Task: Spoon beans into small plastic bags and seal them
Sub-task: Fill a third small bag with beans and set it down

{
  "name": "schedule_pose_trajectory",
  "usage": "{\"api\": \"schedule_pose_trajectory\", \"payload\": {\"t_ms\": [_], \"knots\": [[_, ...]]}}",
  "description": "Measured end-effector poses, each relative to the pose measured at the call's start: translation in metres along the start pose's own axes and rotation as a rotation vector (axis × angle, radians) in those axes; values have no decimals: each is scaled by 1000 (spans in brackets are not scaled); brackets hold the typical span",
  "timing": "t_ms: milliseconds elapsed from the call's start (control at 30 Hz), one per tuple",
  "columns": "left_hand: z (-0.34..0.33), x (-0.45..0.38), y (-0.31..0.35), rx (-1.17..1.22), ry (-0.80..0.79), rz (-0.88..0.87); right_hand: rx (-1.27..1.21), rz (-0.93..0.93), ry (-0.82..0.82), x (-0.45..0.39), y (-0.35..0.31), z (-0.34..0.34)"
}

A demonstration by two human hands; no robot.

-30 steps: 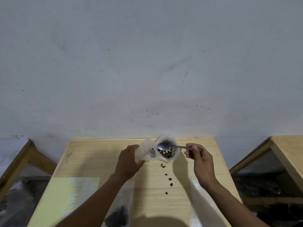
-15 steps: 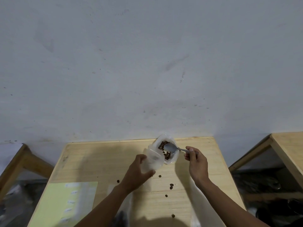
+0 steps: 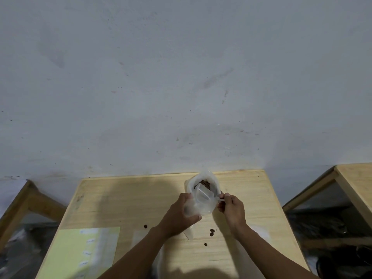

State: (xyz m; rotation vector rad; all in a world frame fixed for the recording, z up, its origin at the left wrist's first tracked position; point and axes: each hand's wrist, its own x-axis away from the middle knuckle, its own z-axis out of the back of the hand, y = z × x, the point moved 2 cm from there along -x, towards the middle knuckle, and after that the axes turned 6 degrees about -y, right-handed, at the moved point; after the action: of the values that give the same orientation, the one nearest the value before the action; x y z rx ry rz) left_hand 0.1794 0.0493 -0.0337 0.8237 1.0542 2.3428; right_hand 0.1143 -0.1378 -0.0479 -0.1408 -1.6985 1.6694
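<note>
Left grip: my left hand (image 3: 179, 213) is curled round a small clear plastic bag (image 3: 203, 202), thumb toward me, fingers behind the film.
Right grip: my right hand (image 3: 231, 208) pinches something at the small bag's right edge; a thin pale piece shows at my fingertips (image 3: 223, 198); I cannot tell whether it is the spoon handle or the film.
Small bag: held up off the table, between both hands, mouth tilted away from me; contents not readable through the blur.
Bean bag: a larger plastic bag (image 3: 209, 178) stands just behind the small one, open at the top, brown beans (image 3: 205, 183) showing inside.
Spilled beans: loose beans (image 3: 211, 230) lie on the table below my hands; another (image 3: 145, 226) left of my left wrist; one (image 3: 205, 244) nearer me.
Table: pale wood table (image 3: 124, 198), far edge against a grey wall (image 3: 181, 77).
Near left: yellow-green sheet (image 3: 80, 254) with small labels, flat on the table.
Sides: another wooden table (image 3: 356, 178) to the right, well apart.
</note>
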Motion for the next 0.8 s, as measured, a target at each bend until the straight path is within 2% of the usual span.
{"api": "schedule_pose_trajectory", "payload": {"t_ms": [133,267,500,800], "knots": [[-1,-2,5,-12,-6,-8,-181,-141,-30,-3,-2,2],[6,-3,11,7,63,-5,-284,-157,-9,-10,-8,8],[35,-1,0,-173,220,44,-267,25,57,0,-40,34],[40,0,5,-322,225,-43,-246,243,-36,45,-78,39]]}}
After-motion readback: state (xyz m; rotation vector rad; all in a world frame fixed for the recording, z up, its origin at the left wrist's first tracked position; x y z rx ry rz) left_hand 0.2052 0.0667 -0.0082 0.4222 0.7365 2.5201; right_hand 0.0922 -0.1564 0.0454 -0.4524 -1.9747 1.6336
